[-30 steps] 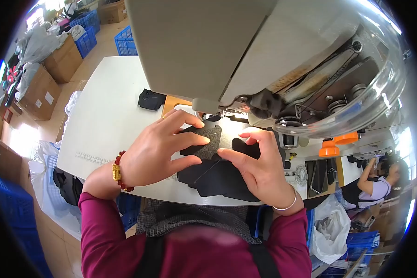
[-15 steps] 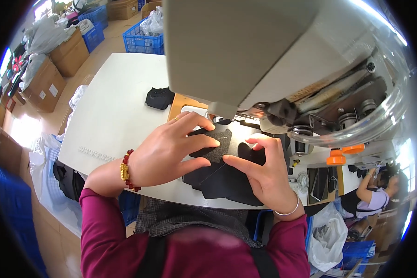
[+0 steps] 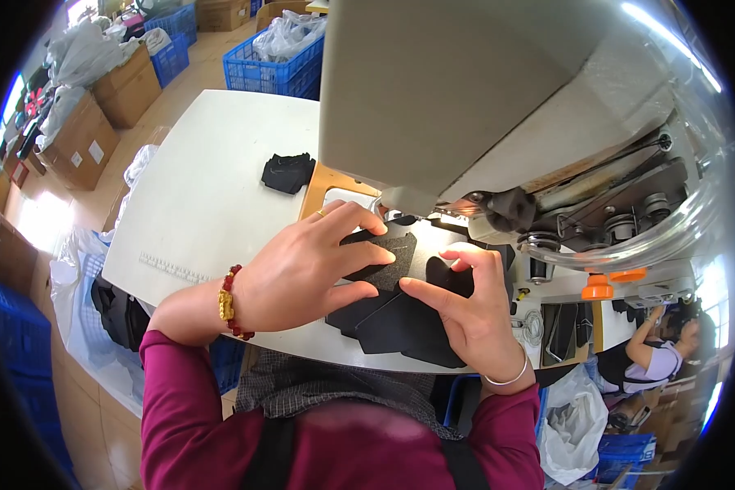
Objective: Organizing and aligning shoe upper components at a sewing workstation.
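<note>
My left hand [image 3: 302, 265] lies on the work with thumb and fingers spread, the fingertips resting on a dark grey fabric piece [image 3: 394, 269]. That piece lies beside the sewing machine's needle area, on the metal plate [image 3: 425, 249]; the needle itself is hidden. From the right, my right hand [image 3: 478, 306] reaches in, thumb and fingers apart; its thumb tip touches the grey piece's edge. Black fabric [image 3: 449, 278] shows between its thumb and fingers. More flat black fabric pieces [image 3: 400, 327] lie under and in front of my hands.
The sewing machine head [image 3: 457, 90] looms over the work. On the white table [image 3: 212, 171] are a small stack of black pieces [image 3: 287, 173] and a clear ruler [image 3: 171, 268]. Blue crates [image 3: 273, 75] stand beyond. Another person [image 3: 649, 355] works at far right.
My view has shifted slightly, so the machine sits farther right in the picture. Both hands keep nearly the same pose on the fabric.
</note>
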`<state>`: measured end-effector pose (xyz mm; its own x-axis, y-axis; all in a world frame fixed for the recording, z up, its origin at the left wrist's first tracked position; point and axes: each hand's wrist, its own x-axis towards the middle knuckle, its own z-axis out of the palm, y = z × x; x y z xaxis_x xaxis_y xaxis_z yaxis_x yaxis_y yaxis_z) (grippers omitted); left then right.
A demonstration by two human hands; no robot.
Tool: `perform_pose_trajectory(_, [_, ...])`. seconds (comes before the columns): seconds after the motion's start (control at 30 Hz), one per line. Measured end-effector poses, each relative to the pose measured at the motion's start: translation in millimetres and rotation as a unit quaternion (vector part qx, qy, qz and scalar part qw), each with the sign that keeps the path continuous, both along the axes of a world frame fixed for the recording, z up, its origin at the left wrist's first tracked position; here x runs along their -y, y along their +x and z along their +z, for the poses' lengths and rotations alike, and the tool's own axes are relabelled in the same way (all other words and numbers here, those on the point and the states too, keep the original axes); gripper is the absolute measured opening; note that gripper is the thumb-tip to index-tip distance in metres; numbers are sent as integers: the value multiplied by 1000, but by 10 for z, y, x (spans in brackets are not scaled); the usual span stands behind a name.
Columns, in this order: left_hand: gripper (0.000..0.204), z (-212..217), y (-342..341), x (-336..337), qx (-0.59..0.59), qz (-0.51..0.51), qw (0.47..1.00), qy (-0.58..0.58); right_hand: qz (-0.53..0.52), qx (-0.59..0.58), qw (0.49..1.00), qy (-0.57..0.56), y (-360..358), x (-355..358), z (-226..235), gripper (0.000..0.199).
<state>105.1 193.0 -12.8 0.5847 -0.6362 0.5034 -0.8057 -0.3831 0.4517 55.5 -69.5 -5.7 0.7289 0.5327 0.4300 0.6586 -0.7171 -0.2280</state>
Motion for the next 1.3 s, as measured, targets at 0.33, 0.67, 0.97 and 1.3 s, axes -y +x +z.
perform_pose_trajectory(0.33, [39, 19, 3, 37, 1, 8, 1000, -3, 6, 8, 1000, -3, 28, 36, 11, 55])
perform_pose_trajectory(0.67, [39, 33, -16, 16, -14, 9, 1000, -14, -1, -5, 1000, 7, 4, -26, 2, 50])
perform_pose_trajectory(0.97, [38, 90, -26, 60, 28, 0, 999, 23, 43, 30, 998, 44, 80, 31, -33, 53])
perform_pose_trajectory(1.3, [38, 74, -10, 60, 11, 7, 1000, 13, 45, 34, 998, 22, 61, 40, -19, 52])
